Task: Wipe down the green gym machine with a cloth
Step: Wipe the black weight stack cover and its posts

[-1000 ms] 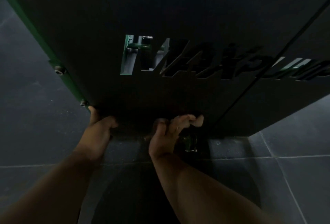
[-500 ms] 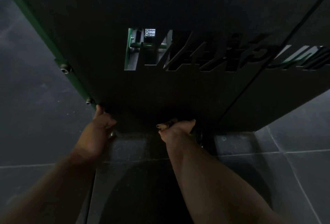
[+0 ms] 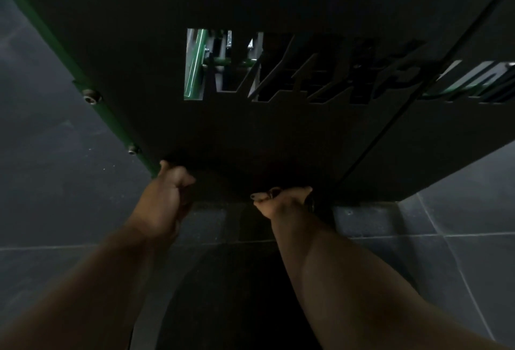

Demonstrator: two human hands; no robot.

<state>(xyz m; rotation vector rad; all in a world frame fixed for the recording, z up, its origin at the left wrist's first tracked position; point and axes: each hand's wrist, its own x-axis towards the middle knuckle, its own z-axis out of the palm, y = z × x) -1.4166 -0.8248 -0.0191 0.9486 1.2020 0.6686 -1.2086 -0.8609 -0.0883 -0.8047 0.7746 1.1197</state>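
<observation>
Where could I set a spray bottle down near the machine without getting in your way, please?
Bare floor tiles lie right of the right hand, and bare floor left of the green frame edge. It is crowded at the dark panel base, where the left hand also works.

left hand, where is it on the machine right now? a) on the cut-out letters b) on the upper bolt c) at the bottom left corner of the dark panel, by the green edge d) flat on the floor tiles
c: the left hand sits at the bottom corner of the dark panel, where the green edge ends, below the cut-out letters and both bolts.
</observation>
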